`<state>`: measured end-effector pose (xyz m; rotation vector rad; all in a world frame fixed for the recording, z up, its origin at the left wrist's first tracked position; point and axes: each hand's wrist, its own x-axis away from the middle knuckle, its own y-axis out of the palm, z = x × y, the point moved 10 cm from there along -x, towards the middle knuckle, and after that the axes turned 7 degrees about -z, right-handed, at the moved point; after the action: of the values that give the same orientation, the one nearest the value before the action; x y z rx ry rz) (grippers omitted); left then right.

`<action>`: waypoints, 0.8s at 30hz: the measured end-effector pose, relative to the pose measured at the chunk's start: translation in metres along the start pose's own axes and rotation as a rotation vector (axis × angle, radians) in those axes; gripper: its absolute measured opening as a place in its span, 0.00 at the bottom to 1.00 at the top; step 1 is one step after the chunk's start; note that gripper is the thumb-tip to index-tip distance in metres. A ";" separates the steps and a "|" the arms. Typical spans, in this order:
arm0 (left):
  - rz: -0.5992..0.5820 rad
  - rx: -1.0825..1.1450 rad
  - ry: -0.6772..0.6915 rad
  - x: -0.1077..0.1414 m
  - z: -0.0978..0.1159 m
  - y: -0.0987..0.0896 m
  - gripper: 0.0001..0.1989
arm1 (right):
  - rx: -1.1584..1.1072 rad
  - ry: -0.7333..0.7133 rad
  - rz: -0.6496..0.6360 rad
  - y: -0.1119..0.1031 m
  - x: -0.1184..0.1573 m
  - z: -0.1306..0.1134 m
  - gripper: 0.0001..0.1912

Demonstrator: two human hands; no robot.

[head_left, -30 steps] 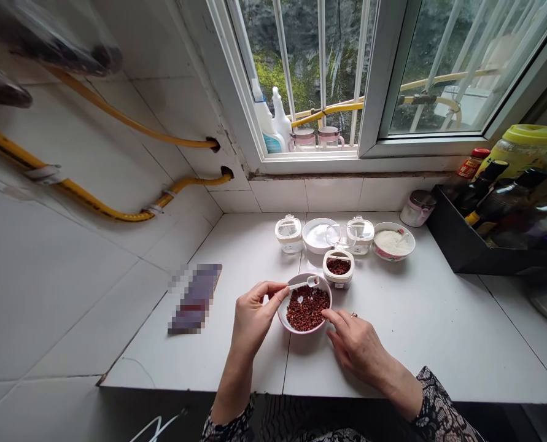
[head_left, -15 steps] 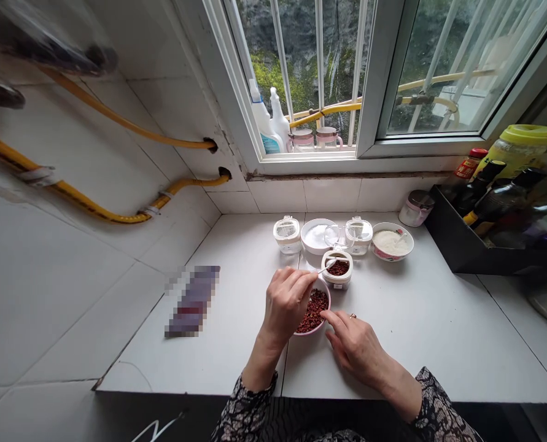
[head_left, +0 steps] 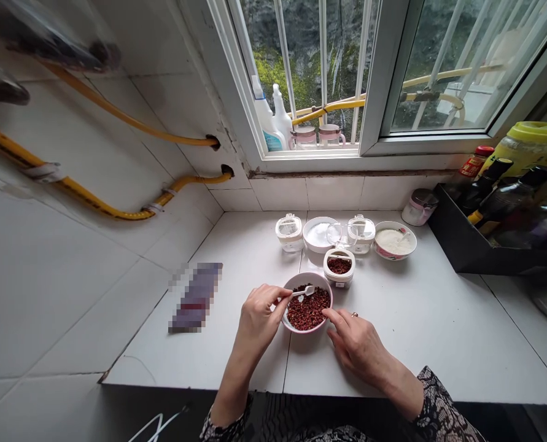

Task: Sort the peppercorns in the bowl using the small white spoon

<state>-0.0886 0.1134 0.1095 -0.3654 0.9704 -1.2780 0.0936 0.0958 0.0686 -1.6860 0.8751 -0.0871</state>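
My left hand [head_left: 260, 317] pinches the handle of a small white spoon [head_left: 309, 290] between thumb and fingers. The spoon's scoop end is over a white bowl with a pink rim [head_left: 285, 324], which holds dark red peppercorns [head_left: 310, 310]. My right hand [head_left: 353, 345], a ring on one finger, grips the bowl's right edge, with fingertips at the rim. Just behind the bowl stands a clear seasoning jar [head_left: 339, 278] with a white collar, its lid up, more of the red peppercorns inside. Whether the spoon carries any peppercorns cannot be made out.
Behind the jar are two more clear jars [head_left: 290, 236] [head_left: 361, 236], a white bowl of white grains [head_left: 320, 233] and a flowered bowl [head_left: 395, 242] of pale powder with a spoon. A black box of bottles [head_left: 480, 252] stands right; a blurred purple packet [head_left: 196, 298] lies left.
My left hand has drawn back and left with the spoon, from the open jar to over the bowl of peppercorns. My right hand has stayed at the bowl's edge.
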 end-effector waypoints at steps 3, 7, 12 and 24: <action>-0.047 0.050 -0.065 -0.001 -0.003 0.016 0.07 | -0.003 0.000 0.006 -0.001 0.000 0.000 0.21; -0.047 0.143 -0.156 0.000 -0.009 0.021 0.06 | 0.001 0.006 0.008 0.000 0.000 0.000 0.21; -0.038 0.275 -0.268 0.004 -0.022 0.016 0.06 | -0.001 0.007 -0.004 0.000 -0.001 0.000 0.21; -0.072 0.371 -0.327 0.003 -0.021 0.023 0.07 | 0.007 0.003 0.002 0.000 0.000 -0.001 0.21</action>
<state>-0.0900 0.1236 0.0799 -0.3079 0.4355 -1.3803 0.0934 0.0955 0.0693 -1.6791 0.8785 -0.0912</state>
